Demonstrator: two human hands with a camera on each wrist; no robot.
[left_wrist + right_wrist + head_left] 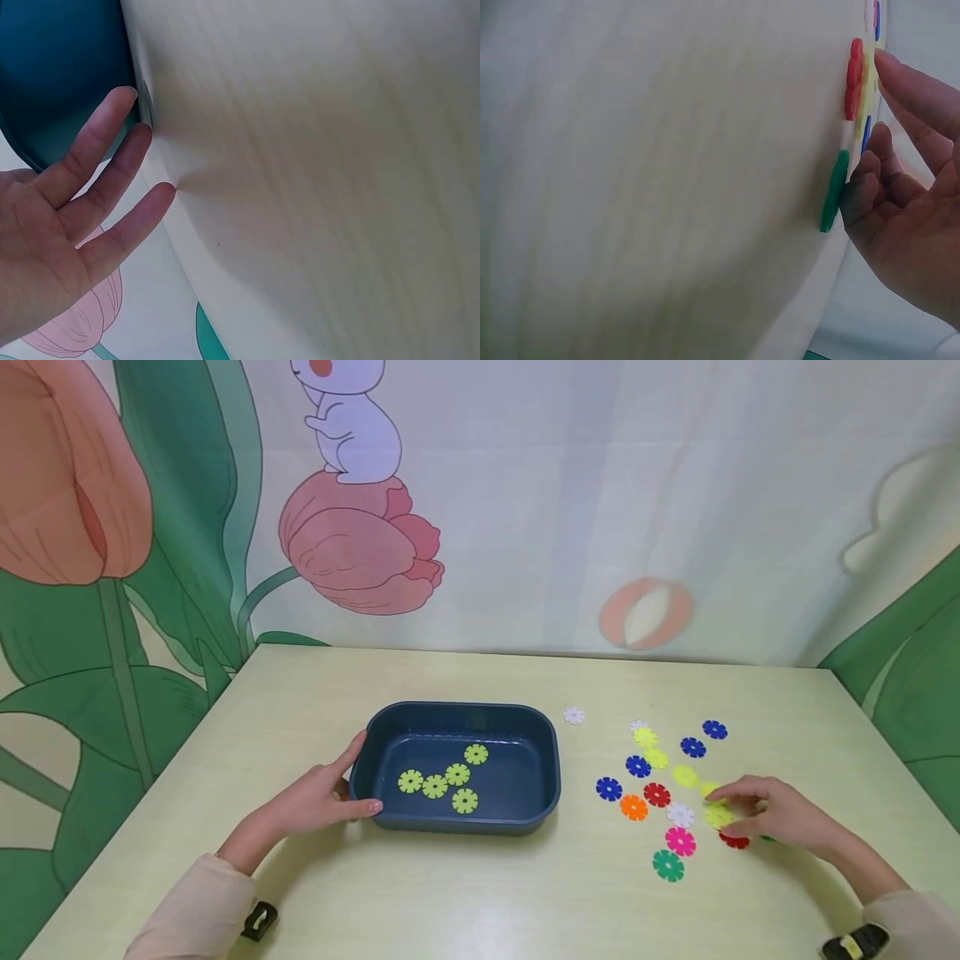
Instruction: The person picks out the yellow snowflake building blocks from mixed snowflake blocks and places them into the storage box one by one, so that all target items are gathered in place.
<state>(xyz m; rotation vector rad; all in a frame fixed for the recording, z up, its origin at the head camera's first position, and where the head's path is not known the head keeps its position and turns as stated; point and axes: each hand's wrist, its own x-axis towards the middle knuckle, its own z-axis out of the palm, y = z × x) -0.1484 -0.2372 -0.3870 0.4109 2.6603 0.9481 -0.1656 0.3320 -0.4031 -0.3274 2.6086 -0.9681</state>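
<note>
My left hand (327,794) rests against the left end of a dark blue tray (551,752), thumb at the front corner of the rim. In the left wrist view its fingers (109,180) stretch out straight and spread beside the tray wall. Several yellow-green notched discs (435,787) lie inside the tray. Over at the right, my right hand (780,814) reaches low over a loose group of discs. Its thumb and forefinger tips are parted on either side of a yellow disc (718,815). A red disc (853,79) and a green disc (834,191) lie close beneath that hand.
Around the right hand lie blue discs (638,766), an orange disc (633,807), a pink disc (680,841) and white discs (681,814). One white disc (573,716) lies just right of the tray. A printed curtain (510,527) hangs behind the table (465,893).
</note>
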